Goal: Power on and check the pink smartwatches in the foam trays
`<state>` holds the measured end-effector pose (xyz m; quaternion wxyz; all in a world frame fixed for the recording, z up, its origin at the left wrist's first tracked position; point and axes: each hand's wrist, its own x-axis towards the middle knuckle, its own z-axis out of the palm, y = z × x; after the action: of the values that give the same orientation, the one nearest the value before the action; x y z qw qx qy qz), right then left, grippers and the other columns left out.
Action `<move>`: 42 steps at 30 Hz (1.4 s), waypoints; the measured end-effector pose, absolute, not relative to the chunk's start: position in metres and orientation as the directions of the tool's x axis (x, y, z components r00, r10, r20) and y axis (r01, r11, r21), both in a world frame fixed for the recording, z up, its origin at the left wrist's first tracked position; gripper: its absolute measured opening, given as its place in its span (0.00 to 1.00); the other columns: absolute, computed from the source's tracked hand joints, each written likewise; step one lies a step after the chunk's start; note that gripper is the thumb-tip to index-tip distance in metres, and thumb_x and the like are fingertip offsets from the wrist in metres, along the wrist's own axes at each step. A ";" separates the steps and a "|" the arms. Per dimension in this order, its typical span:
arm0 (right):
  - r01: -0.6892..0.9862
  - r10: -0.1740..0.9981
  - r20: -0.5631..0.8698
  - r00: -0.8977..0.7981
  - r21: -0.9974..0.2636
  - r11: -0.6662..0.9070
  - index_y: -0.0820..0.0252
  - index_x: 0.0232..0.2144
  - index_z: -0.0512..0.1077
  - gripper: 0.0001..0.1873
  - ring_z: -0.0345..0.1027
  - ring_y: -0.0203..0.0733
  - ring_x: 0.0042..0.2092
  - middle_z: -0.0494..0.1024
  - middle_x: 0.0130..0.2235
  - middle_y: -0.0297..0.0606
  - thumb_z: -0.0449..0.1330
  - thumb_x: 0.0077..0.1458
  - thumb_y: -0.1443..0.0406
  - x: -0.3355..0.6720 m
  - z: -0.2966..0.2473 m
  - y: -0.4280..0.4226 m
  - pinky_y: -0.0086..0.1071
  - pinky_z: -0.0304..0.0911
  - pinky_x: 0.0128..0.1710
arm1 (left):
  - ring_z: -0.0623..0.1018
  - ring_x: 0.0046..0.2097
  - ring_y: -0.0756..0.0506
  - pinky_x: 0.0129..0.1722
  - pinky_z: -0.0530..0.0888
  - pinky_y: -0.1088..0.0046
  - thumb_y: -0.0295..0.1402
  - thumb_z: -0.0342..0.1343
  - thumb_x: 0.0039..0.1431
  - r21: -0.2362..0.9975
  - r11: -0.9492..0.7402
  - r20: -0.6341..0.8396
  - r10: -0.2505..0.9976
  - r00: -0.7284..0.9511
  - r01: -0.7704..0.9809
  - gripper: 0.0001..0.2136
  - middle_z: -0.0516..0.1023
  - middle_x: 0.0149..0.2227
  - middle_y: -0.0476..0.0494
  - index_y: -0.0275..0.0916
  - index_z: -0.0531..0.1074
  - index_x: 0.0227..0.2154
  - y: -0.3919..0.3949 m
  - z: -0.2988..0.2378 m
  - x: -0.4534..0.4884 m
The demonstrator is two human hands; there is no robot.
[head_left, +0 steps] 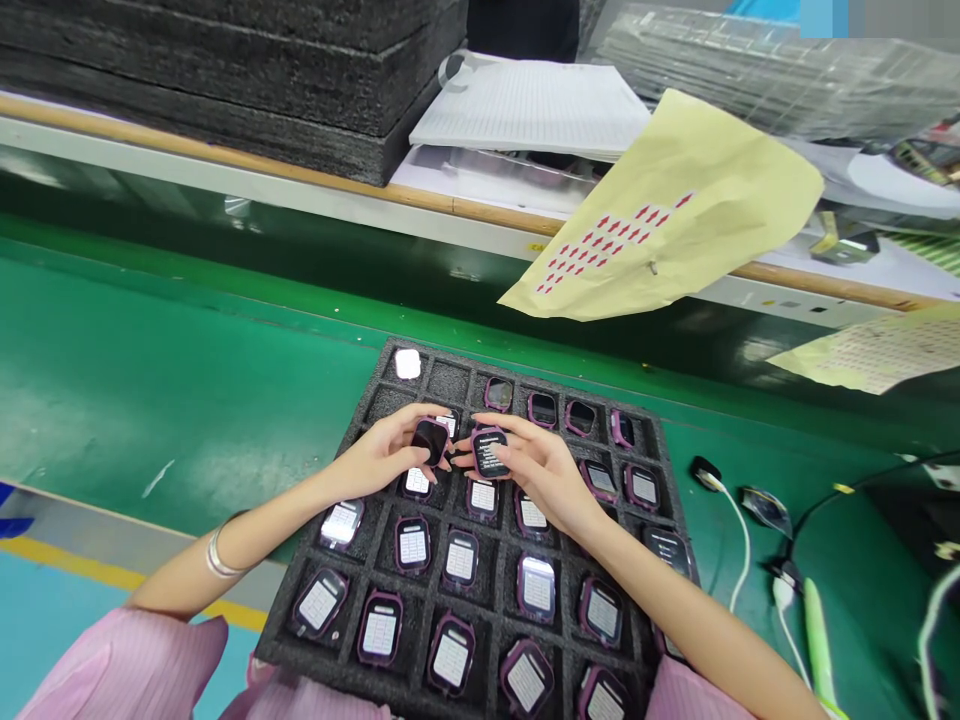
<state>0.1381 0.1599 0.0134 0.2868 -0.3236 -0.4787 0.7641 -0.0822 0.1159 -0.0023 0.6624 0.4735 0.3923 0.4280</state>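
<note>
A black foam tray (360,420) with square pockets lies on the green belt, filled with several small purple-edged watch bodies (412,545). My left hand (382,455) pinches one watch body with a dark screen (430,440) above the tray's upper middle. My right hand (540,470) grips another watch body (489,452) whose screen shows white text lines. The two hands almost touch at the fingertips. A white piece (407,363) sits in the tray's far left corner pocket.
A yellow backing sheet with red arrow stickers (660,215) hangs over the belt's far rail. Black foam slabs (247,80) are stacked at the back left. White charging cables (739,520) and a green pen (817,630) lie right of the tray.
</note>
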 end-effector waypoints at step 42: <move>0.858 0.935 -0.001 -0.355 -0.398 0.326 0.66 0.43 0.70 0.12 0.70 0.55 0.44 0.73 0.41 0.53 0.61 0.57 0.66 0.119 -0.014 0.216 0.41 0.63 0.41 | 0.73 0.40 0.46 0.44 0.68 0.69 0.29 0.54 0.53 0.932 -0.106 0.076 0.992 0.100 0.346 0.16 0.74 0.40 0.45 0.38 0.67 0.46 0.125 -0.013 -0.074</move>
<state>0.1191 0.2161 -0.0141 0.1149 -0.5560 -0.8060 0.1675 -0.0741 0.1245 -0.0127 0.3999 0.6247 0.5356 0.4037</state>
